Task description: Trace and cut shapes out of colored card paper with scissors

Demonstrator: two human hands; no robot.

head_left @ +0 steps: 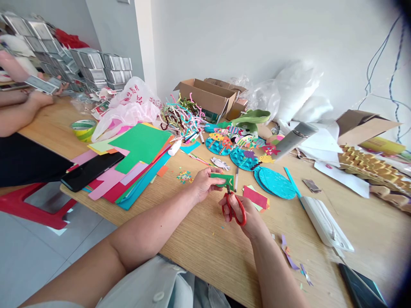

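My left hand (205, 185) pinches a small piece of green paper (227, 180) above the middle of the table. Red-handled scissors (240, 214) are in my right hand (248, 214), with their blades at the lower edge of the green paper. Light marks or cuts show on the paper near the blades. Just beyond it lie a pen (236, 179) and a white fish cutout (220, 163). Red paper pieces (255, 196) rest right of the scissors, and tiny paper scraps (184, 176) lie left of my left hand.
Coloured sheets (144, 143) and a black phone (93, 171) lie at the left. Blue discs (278, 183), a metal bottle (297, 137) and a white power strip (326, 222) are at the right. A cardboard box (207, 96) stands behind. Another person's hand (40, 98) is far left.
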